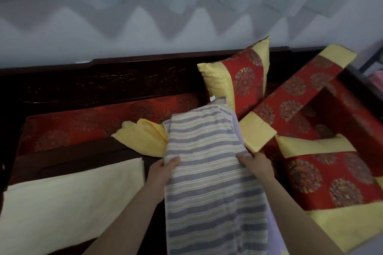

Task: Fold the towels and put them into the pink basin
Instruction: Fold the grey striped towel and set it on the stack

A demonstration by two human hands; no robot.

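Fingers of my left hand (pixel 162 168) are curled round the left edge of the striped towel (pixel 205 141), the thumb lying on top of the cloth and the rest tucked out of sight beneath it. My right hand (pixel 258 164) grips the opposite edge the same way, thumb on top. Between the two hands the towel is held as a long, narrow band; its far end rests against a red and yellow pillow (pixel 242 80), and its near end runs out of the bottom of the view. A lilac cloth (pixel 238 130) shows along its right edge. Just beside the striped towel on the left, partly under it, a yellow towel (pixel 143 141) lies bunched on the red seat cushion (pixel 83 122) of the wooden sofa (pixel 103 80). A cream towel (pixel 72 194) lies flat at lower left on dark wood. More red and yellow pillows (pixel 323 176) are piled to my right.
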